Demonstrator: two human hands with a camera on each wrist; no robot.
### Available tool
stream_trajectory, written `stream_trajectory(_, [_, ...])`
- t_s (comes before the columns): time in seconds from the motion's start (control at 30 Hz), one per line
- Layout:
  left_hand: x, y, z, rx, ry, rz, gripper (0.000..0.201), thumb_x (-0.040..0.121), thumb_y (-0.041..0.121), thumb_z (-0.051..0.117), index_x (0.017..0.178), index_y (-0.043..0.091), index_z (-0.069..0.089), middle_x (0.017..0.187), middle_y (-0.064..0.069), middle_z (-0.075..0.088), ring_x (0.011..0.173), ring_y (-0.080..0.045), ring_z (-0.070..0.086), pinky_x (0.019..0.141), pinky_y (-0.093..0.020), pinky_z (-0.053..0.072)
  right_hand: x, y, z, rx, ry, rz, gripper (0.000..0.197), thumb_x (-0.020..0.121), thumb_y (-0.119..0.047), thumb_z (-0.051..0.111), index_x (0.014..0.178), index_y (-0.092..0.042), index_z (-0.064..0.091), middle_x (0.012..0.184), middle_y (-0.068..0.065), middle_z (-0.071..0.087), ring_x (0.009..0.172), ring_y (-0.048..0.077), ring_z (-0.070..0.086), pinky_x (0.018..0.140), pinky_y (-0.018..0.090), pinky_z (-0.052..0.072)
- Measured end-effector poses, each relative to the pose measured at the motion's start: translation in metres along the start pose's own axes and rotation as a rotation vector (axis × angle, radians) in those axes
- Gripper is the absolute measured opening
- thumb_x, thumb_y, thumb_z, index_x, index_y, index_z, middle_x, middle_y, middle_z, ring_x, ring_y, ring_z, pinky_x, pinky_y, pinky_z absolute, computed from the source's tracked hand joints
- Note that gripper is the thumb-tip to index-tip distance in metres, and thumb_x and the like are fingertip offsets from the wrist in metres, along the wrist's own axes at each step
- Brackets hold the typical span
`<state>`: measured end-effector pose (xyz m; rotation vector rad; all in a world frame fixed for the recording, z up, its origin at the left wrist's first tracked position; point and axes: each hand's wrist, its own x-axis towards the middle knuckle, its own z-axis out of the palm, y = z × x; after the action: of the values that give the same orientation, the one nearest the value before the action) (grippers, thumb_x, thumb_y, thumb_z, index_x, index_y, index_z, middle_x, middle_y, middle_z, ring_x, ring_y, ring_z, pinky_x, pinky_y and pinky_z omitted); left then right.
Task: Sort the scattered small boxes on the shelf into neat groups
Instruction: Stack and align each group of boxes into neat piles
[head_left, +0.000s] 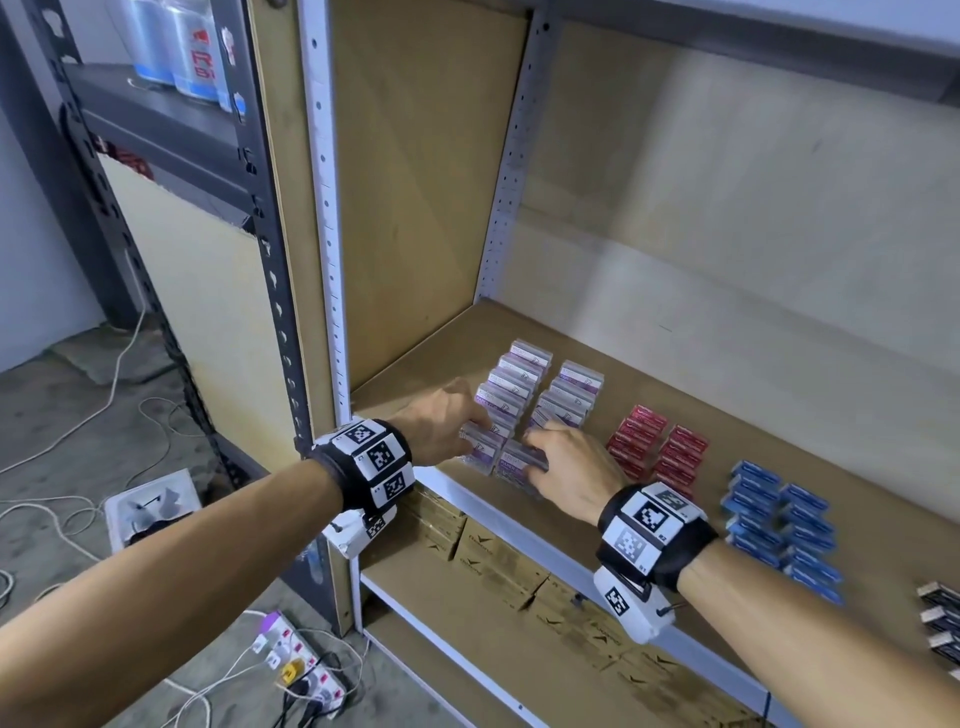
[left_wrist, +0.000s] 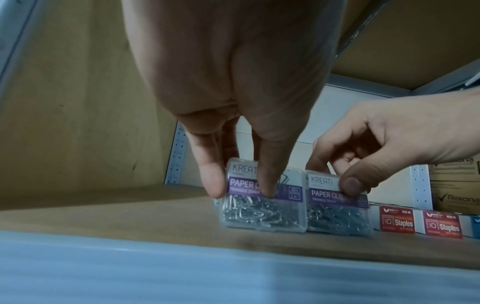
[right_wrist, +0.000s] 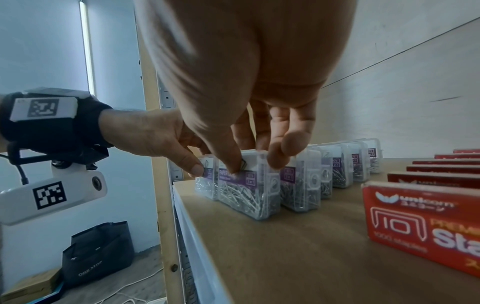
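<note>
Wrist bands (head_left: 363, 462) sit closest to the head view; beyond them both of your hands reach onto the shelf (head_left: 649, 374) at the front of the clip boxes (head_left: 524, 384), which stand in two rows near its left end. Your left hand (head_left: 441, 421) pinches the front left box (left_wrist: 259, 197), thumb and forefinger pressed on its face and other fingers behind its top edge. Your right hand (head_left: 566, 467) pinches the front right box (left_wrist: 337, 201) the same way, thumb on the label and fingers curled over the lid. Both boxes stand upright on the shelf, side by side and touching or nearly so.

Handling, as a judgement: each box is a stiff clear plastic case packed with loose metal clips, so it is probably dense for its bulk and smooth under the fingers. Take hold across the two broad faces near the top, where the lid gives a firm edge; a narrow base suggests it could tip against its neighbours.

Pose: both forearms extend forward, palms down, fingers pointing down at the boxes. Red boxes (head_left: 660, 447) and blue boxes (head_left: 779, 525) stand in their own double rows to the right.
</note>
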<state>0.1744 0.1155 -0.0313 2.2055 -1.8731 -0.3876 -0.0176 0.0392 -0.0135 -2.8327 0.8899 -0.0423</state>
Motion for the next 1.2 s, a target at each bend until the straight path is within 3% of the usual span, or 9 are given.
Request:
stream_trajectory(0.2, [0.0010, 0.0026, 0.0003, -0.008, 0.000, -0.002, 0.038, 0.085, 0.034, 0.069, 0.122, 0.028, 0.062, 0.121, -0.002, 0.038, 0.097, -0.017, 0.053, 0.077, -0.026, 0.049, -0.0022, -0.0005, -0.0008, 0.020, 0.003, 0.001, 0.027, 0.089, -0.029, 0.064, 0.113, -0.018, 0.065, 0.111, -0.001, 0.059, 0.101, 0.019, 0.060, 0.088, 0.034, 0.051])
stream_trajectory(0.53, [0.0047, 0.0010, -0.0002, -0.035, 0.004, 0.013, 0.040, 0.085, 0.032, 0.070, 0.124, 0.027, 0.062, 0.124, -0.003, 0.037, 0.104, -0.018, 0.052, 0.080, -0.021, 0.045, -0.0003, 0.0004, -0.0002, 0.013, 0.004, 0.016, 0.031, 0.090, -0.032, 0.064, 0.117, -0.017, 0.064, 0.115, 0.001, 0.060, 0.102, 0.019, 0.061, 0.088, 0.037, 0.053])
stream_trajectory(0.77, [0.0062, 0.0001, 0.0001, -0.040, 0.014, 0.032, 0.039, 0.086, 0.030, 0.069, 0.124, 0.025, 0.062, 0.125, -0.003, 0.038, 0.097, -0.011, 0.046, 0.080, -0.021, 0.044, 0.0018, 0.0021, 0.0008, 0.011, -0.009, 0.030, 0.031, 0.090, -0.032, 0.063, 0.118, -0.017, 0.063, 0.115, 0.001, 0.060, 0.098, 0.020, 0.062, 0.086, 0.037, 0.054])
stream_trajectory(1.2, [0.0061, -0.0005, 0.0007, -0.036, 0.018, 0.018, 0.041, 0.083, 0.029, 0.073, 0.121, 0.025, 0.061, 0.125, -0.002, 0.041, 0.096, -0.012, 0.048, 0.075, -0.021, 0.045, 0.0033, 0.0056, 0.0020, 0.029, -0.003, 0.049, 0.035, 0.088, -0.034, 0.064, 0.119, -0.017, 0.063, 0.116, 0.000, 0.059, 0.098, 0.021, 0.063, 0.083, 0.037, 0.054])
